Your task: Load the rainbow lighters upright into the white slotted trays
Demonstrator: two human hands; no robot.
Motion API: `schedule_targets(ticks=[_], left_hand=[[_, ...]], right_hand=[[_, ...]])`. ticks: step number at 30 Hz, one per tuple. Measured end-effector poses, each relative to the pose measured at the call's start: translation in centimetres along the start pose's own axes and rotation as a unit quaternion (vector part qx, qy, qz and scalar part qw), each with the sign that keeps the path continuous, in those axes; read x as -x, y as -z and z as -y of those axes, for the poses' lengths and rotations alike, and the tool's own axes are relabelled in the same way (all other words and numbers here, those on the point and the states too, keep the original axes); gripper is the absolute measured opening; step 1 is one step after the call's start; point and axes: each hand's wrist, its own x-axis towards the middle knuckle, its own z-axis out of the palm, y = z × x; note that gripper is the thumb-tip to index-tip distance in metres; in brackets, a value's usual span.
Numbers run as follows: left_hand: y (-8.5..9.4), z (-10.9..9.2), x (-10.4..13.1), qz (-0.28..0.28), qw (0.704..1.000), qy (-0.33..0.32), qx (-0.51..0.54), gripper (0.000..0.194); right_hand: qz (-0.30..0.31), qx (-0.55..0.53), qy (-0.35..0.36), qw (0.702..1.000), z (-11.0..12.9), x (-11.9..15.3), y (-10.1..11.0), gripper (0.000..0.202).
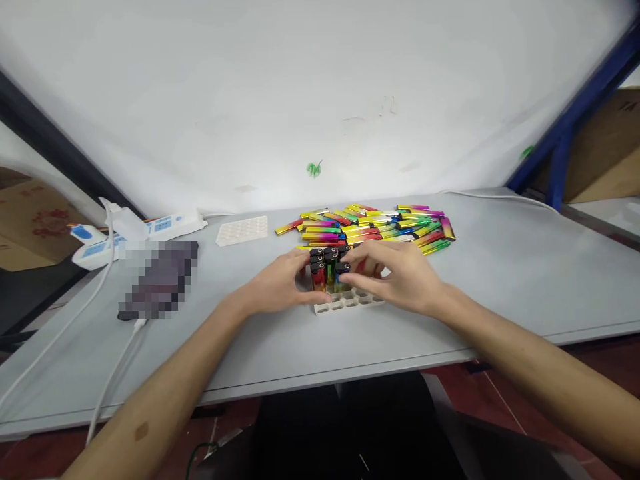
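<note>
A white tray with rows of holes (350, 301) lies before me on the table, with several black-topped lighters (319, 275) upright in its left part. My left hand (277, 283) is around the tray's left end, thumb along the front corner and fingers beside the lighters. Between the thumb and fingers of my right hand (400, 273) is a lighter with a blue body (343, 269), upright over the holes. My right hand covers part of the tray. Just behind the tray lies a pile of shiny multicoloured lighters (370, 227).
A second white holed tray (243, 231) lies at the back left. Farther left are a pixelated dark device (163, 280) with a white cable (120, 373) and a power strip (170, 225). A white wall (280, 100) rises behind the grey table (510, 267).
</note>
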Motion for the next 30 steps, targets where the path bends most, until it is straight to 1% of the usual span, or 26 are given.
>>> schedule_targets(ticks=[3, 7, 10, 15, 17, 20, 23, 26, 30], left_hand=[[-0.3, -0.1, -0.1, -0.005, 1.000, 0.001, 0.015, 0.061], [-0.6, -0.5, -0.2, -0.025, 0.999, 0.024, 0.019, 0.059], [-0.8, -0.7, -0.3, -0.046, 0.998, 0.030, 0.033, 0.058], [-1.0, -0.7, -0.4, -0.070, 0.994, 0.008, 0.077, 0.062], [-1.1, -0.7, -0.4, -0.070, 0.994, 0.002, 0.079, 0.059], [-1.2, -0.8, -0.5, -0.070, 0.995, 0.004, 0.069, 0.047], [-1.1, -1.0, -0.5, -0.070, 0.996, 0.010, 0.063, 0.041], [-1.1, -1.2, -0.5, -0.067, 0.995, 0.010, 0.068, 0.041], [-1.2, -1.3, -0.5, -0.066, 0.994, 0.020, 0.080, 0.045]], right_hand=[[-0.010, 0.005, 0.020, 1.000, -0.2, 0.1, -0.7, 0.017], [-0.018, 0.009, 0.015, 1.000, -0.4, 0.1, -1.0, 0.016], [-0.012, 0.013, -0.001, 1.000, -0.3, 0.0, -1.0, 0.015], [0.015, -0.017, -0.040, 0.999, -0.3, 0.0, -1.0, 0.017], [0.018, -0.017, -0.039, 0.999, -0.3, 0.0, -1.1, 0.016], [0.021, 0.010, -0.017, 1.000, -0.4, 0.1, -1.2, 0.017], [0.030, 0.030, 0.000, 0.999, -0.5, 0.1, -1.3, 0.019], [0.035, 0.037, 0.002, 0.999, -0.5, 0.2, -1.3, 0.020], [0.032, 0.026, -0.001, 0.999, -0.2, 0.3, -1.3, 0.021]])
